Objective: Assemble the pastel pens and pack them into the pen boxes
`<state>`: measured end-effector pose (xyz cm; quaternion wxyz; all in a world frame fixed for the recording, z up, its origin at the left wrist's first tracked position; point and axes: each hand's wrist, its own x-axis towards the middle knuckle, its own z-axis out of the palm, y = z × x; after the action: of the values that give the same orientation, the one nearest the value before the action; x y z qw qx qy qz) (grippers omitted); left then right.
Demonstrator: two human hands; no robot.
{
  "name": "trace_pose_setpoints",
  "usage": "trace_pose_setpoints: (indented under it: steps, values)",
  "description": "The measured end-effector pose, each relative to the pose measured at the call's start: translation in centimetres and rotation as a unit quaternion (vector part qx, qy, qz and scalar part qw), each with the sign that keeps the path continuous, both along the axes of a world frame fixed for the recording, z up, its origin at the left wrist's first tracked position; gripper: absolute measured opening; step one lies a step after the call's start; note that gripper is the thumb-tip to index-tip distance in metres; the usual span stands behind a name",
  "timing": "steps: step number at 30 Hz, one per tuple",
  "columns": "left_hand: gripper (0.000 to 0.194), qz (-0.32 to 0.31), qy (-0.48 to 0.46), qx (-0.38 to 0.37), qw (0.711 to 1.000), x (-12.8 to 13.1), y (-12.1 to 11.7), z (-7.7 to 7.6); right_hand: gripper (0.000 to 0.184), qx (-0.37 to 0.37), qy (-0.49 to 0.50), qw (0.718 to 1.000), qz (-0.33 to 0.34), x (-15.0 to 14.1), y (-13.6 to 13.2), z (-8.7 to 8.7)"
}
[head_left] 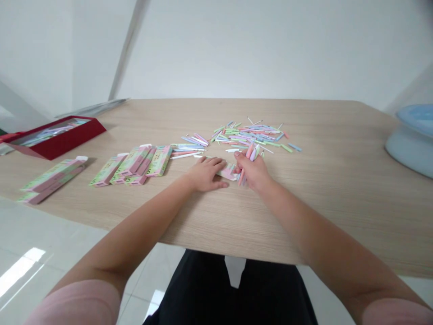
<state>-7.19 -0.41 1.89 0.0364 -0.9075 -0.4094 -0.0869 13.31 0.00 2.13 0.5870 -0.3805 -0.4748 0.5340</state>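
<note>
My left hand [206, 174] lies flat on the table, its fingers stretched over a small pink and green carton [228, 172] and its thumb apart on the wood. Part of the carton is hidden under that hand. My right hand [253, 170] is closed around several thin pastel pens [249, 151], pink, lilac and pale green, at the carton's right end. The pens stand tilted in the fist, and their lower ends look blurred. Just beyond both hands spreads a loose pile of pastel pens [257, 134], with a smaller bunch [196, 140] to its left.
Several pink and green cartons [135, 161] lie left of my hands, and two stacked cartons [56, 177] lie farther left. A dark red box [76, 141] holding more pens sits at the back left. At the right edge stands a pale blue rounded object [414, 146].
</note>
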Motion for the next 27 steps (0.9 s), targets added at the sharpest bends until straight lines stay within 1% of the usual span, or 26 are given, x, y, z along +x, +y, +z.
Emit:
trace_pose_setpoints:
  steps: [2, 4, 6, 7, 9, 11, 14, 18, 22, 27]
  values:
    - [0.08, 0.017, 0.0, 0.009, 1.0, 0.2, 0.2, -0.5, 0.043, -0.033, 0.056, 0.997, 0.028, 0.3, 0.4, 0.3]
    - [0.078, 0.034, -0.004, 0.02, 0.999, 0.2, 0.2, -0.9, 0.043, -0.071, 0.108, 0.991, 0.04, 0.5, 0.8, 0.5]
    - [0.079, 0.033, 0.0, 0.02, 0.999, 0.1, 0.1, -1.1, 0.043, -0.096, 0.147, 0.984, 0.03, 0.5, 1.1, 0.6]
    - [0.079, 0.027, 0.003, 0.018, 0.999, 0.1, 0.0, -1.1, 0.043, -0.098, 0.161, 0.982, 0.02, 0.5, 1.3, 0.7]
    - [0.078, 0.009, 0.002, 0.017, 1.0, 0.0, -0.1, -1.0, 0.044, -0.083, 0.182, 0.98, -0.009, 0.5, 1.6, 0.8]
    - [0.078, -0.003, -0.017, 0.023, 1.0, 0.1, -0.3, -0.8, 0.044, -0.063, 0.207, 0.975, -0.054, 0.4, 1.7, 0.9]
    - [0.079, 0.007, -0.06, 0.037, 0.998, 0.5, -0.8, -0.5, 0.04, -0.039, 0.238, 0.964, -0.108, -0.1, 1.4, 1.1]
    - [0.081, 0.031, -0.087, 0.05, 0.994, 0.9, -1.4, -0.3, 0.035, 0.006, 0.231, 0.968, -0.098, -0.7, 0.5, 1.2]
    - [0.081, 0.036, -0.099, 0.059, 0.993, 1.0, -1.7, -0.2, 0.03, 0.021, 0.23, 0.966, -0.118, -0.7, 0.3, 1.2]
    - [0.081, 0.043, -0.105, 0.076, 0.991, 1.0, -1.8, -0.2, 0.027, 0.033, 0.189, 0.973, -0.13, -0.2, 0.5, 1.1]
